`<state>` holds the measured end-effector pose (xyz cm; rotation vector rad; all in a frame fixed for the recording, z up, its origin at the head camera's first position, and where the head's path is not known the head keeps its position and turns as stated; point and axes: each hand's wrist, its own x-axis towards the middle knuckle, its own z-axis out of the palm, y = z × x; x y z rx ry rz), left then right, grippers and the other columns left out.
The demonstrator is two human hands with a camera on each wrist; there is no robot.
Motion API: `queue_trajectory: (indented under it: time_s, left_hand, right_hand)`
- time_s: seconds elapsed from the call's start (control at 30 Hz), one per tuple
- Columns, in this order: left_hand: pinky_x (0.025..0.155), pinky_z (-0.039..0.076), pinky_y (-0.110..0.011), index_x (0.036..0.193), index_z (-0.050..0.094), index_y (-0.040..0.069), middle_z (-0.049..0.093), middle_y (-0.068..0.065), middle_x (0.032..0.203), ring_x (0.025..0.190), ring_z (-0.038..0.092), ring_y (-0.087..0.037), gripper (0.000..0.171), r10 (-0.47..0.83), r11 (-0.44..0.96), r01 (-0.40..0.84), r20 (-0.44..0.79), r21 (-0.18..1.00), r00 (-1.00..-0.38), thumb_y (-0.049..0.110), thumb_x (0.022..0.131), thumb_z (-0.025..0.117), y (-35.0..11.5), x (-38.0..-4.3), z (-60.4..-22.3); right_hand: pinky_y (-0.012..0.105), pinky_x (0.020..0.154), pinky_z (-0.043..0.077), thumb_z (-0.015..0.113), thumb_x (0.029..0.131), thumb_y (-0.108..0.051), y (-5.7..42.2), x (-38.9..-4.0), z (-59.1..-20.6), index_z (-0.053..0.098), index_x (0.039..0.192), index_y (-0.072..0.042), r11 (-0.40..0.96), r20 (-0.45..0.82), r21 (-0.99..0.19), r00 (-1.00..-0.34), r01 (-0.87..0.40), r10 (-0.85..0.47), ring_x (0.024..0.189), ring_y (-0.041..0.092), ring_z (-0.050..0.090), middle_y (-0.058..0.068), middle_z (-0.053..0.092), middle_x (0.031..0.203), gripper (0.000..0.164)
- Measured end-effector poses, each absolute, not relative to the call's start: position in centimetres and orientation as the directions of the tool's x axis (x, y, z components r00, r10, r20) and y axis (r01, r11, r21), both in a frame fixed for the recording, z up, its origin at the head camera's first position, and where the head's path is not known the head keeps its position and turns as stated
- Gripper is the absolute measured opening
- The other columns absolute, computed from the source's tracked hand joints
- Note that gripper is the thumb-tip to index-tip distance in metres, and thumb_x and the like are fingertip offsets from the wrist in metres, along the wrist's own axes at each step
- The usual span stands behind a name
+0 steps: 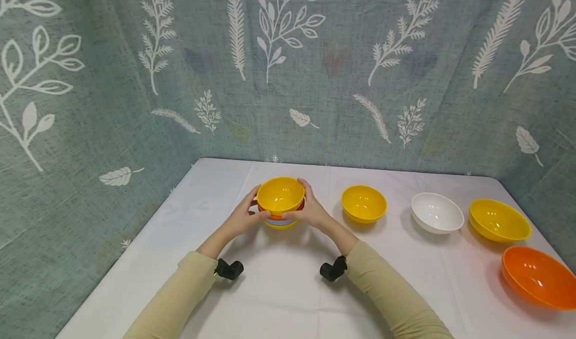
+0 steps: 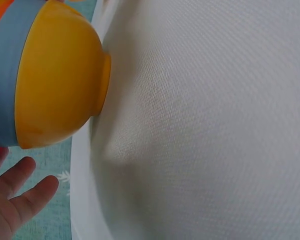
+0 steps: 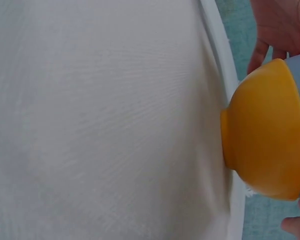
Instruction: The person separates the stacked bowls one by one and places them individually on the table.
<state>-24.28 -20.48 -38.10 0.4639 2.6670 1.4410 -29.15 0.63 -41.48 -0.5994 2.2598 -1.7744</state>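
Both grips, left hand (image 1: 243,218) and right hand (image 1: 313,212), are half-closed round the top yellow bowl (image 1: 281,195) of a centre-frame stack (image 1: 280,222). An orange bowl (image 1: 538,278) sits lower right.

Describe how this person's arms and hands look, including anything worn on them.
Plain beige sleeves, lightly creased, cover both forearms: a left sleeve and a right sleeve. By each cuff sits a small, stubby black camera, one on the left wrist, one on the right. The left hand and right hand are bare, with no gloves visible.
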Motion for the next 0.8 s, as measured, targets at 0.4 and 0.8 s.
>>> queue_trajectory:
  time_s: [0.4, 0.8]
  left_hand:
    - [0.093, 0.039, -0.05, 0.148, 0.012, 0.014, 0.024, -0.013, 0.148, 0.125, 0.039, -0.035, 0.081, 0.29, 0.53, 0.24, 0.092, 0.813, -0.953, 0.035, 0.087, 0.062, -21.8, -26.6, -41.4]
    - [0.095, 0.037, -0.053, 0.146, 0.012, 0.001, 0.021, -0.023, 0.147, 0.125, 0.037, -0.041, 0.076, 0.29, 0.556, 0.211, 0.051, 0.804, -0.956, 0.02, 0.089, 0.06, -21.1, -24.8, -38.9]
  right_hand:
    - [0.048, 0.107, 0.024, 0.078, 0.072, -0.029, 0.9, -29.1, -41.9, 0.019, 0.137, -0.009, 0.224, 0.14, -0.942, -0.9, -0.249, -0.412, 0.131, 0.031, 0.03, 0.018, 0.027, 0.144, 0.09]
    - [0.049, 0.108, 0.023, 0.077, 0.072, -0.032, 3.1, -28.8, -39.9, 0.016, 0.136, -0.009, 0.148, 0.191, -0.952, -0.898, -0.268, -0.395, 0.13, 0.029, 0.03, 0.015, 0.026, 0.144, 0.092]
